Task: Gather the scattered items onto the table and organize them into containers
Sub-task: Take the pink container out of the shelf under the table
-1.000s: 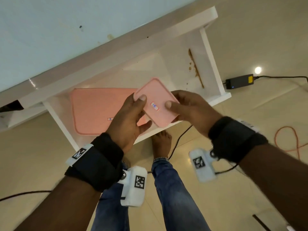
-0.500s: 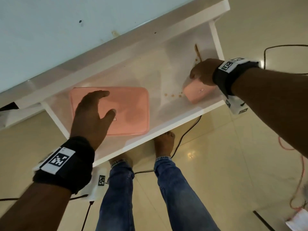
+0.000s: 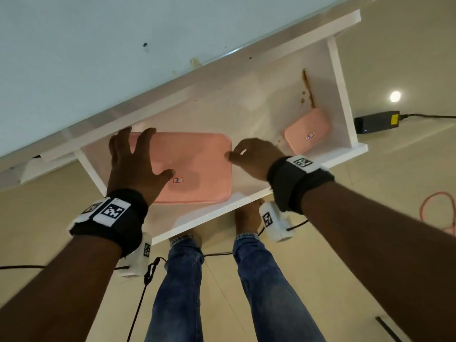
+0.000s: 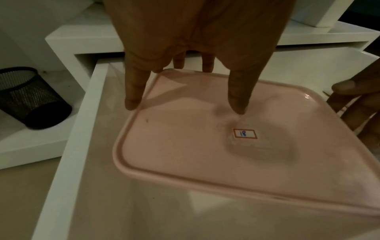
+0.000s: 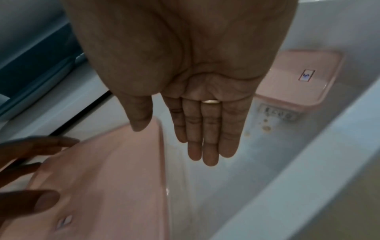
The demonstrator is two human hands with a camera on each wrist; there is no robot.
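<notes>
Head view looks down on a large pink container [image 3: 195, 169], a flat rounded rectangle with a raised rim along its lid and a small red-bordered label [image 4: 245, 133] marked "18" in blue. It lies in the left part of a white open drawer [image 3: 256, 109] pulled out from under the table.

Spread over the container's left end is the left hand [image 3: 133, 164], fingers straight: the thumb tip rests on the lid just beside the label and the fingertips [image 4: 131, 102] reach the far left rim. At the container's right edge sits the right hand [image 3: 254, 159], fingers extended side by side and relaxed, thumb tip at the rim; it grips nothing.

A smaller pink container [image 3: 307, 130] of the same shape, with its own little label, lies in the drawer's right corner, well apart from the large one, beside brown stains [image 3: 307, 90]. A black mesh cup [image 4: 30, 97] lies tilted on a white shelf left of the drawer. A black power adapter [image 3: 376, 121] rests on the floor to the right.
</notes>
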